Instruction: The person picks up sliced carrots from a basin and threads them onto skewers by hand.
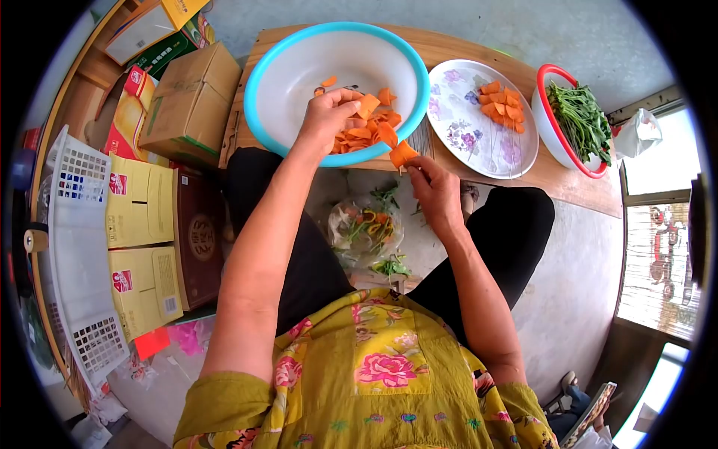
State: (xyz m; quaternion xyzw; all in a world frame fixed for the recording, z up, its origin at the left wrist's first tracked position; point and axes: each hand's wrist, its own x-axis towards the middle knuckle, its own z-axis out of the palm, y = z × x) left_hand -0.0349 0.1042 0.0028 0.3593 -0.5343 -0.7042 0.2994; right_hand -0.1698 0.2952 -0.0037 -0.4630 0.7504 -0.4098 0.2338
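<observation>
1. a carrot piece [404, 153] is pinched by the right hand [436, 193] over the table edge.
2. carrot slices [366, 129] are gripped by the curled left hand [329, 116] inside the blue-rimmed bowl [299, 67].
3. beyond, a flowered plate [479, 142] and red-rimmed bowl of greens [580, 123] are set.

Orange carrot chunk [404, 153], cut at a slant, is held just outside the basin [277, 82]; more carrot slices [366, 127] lie heaped inside this white, blue-rimmed basin.
</observation>
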